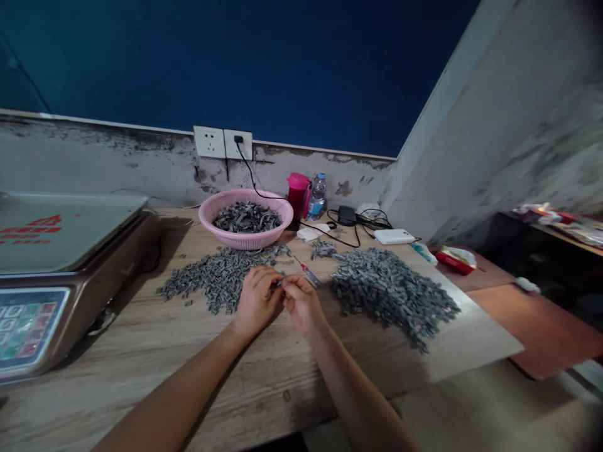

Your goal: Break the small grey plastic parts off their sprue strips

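Observation:
My left hand and my right hand meet over the middle of the wooden table. Between their fingertips is a small dark grey piece, mostly covered by the fingers, and both hands are closed on it. Just behind my right hand lies a small screwdriver with a red shaft and a clear handle. A heap of small grey pieces spreads beside my left hand. To the right of my right hand is a larger, taller heap of similar grey pieces.
A pink basket of dark strips stands at the back, near a red cup and a water bottle. Cables and a black adapter lie by a white power bank. A weighing scale fills the left side.

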The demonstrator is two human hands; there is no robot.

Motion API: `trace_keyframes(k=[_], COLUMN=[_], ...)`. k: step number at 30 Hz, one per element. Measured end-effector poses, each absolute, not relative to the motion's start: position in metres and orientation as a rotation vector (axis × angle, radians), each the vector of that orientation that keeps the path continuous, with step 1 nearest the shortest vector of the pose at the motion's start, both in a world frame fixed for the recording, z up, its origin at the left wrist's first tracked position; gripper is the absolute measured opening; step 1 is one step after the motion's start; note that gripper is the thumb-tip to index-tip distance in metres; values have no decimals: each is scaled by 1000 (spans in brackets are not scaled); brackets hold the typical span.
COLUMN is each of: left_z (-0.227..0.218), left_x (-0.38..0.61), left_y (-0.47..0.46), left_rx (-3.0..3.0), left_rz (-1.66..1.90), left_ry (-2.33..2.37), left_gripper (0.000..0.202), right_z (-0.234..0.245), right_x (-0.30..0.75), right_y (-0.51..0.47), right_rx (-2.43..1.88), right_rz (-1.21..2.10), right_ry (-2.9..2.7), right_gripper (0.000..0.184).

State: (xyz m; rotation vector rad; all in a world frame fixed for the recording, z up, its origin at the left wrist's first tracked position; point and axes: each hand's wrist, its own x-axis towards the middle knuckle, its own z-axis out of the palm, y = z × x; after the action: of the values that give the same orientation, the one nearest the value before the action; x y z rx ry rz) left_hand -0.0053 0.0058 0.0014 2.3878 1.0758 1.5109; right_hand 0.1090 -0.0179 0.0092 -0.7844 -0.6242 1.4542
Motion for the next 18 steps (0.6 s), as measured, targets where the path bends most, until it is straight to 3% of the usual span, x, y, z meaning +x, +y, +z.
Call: trace_keyframes(k=[11,18], left_z=[0,0], left_x=[-7,-6], left_y=[9,11], left_rx=[2177,1646], left_rz=[1558,1413], left_ry=[994,822], left_gripper=[11,12], right_z=[10,18], right_x=[117,123], right_y=[-15,-18], right_rx=[-749,-668], right_rz=[1436,1499], right_ry=[-617,-742], right_gripper=[23,25])
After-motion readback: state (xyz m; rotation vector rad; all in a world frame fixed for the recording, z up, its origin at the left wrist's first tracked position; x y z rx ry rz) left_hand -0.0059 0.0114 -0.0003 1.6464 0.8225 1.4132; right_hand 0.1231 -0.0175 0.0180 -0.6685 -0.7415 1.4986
